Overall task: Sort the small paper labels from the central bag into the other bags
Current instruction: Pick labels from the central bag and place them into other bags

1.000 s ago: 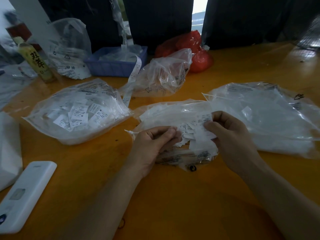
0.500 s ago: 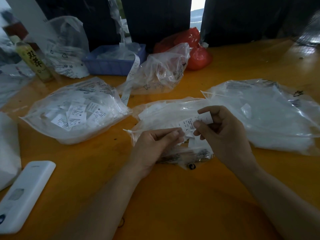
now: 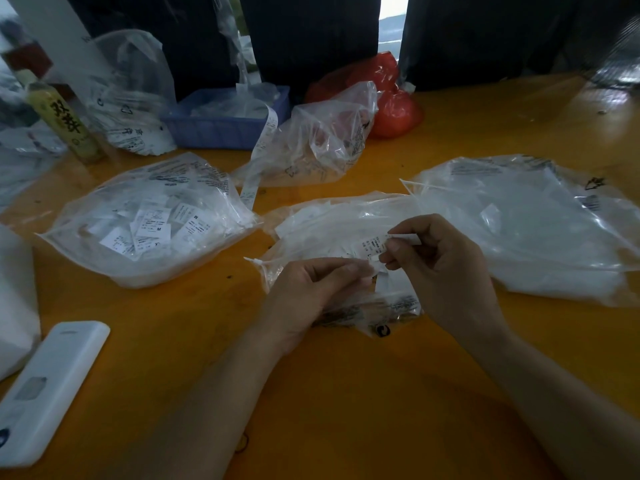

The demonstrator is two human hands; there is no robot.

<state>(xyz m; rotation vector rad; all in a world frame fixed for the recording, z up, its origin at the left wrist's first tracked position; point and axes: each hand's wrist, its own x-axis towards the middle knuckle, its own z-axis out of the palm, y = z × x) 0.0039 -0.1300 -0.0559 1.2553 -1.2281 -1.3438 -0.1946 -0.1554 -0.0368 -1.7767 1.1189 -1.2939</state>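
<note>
Clear plastic central bag (image 3: 332, 223) lies under both hands. The right hand (image 3: 446, 268) pinches a small paper label (image 3: 375, 244) between thumb and fingers just above it; the left hand (image 3: 311, 289) pinches more labels (image 3: 370, 266) beside it. Left of the hands sits a bag of sorted labels (image 3: 149, 220), right another bag (image 3: 530, 220)

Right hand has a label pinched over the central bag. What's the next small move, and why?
Probably read its size mark, then carry it to a side bag. The right hand pinches one label above the central bag; the left bag shows M labels, but this print is too blurred to read.
</note>
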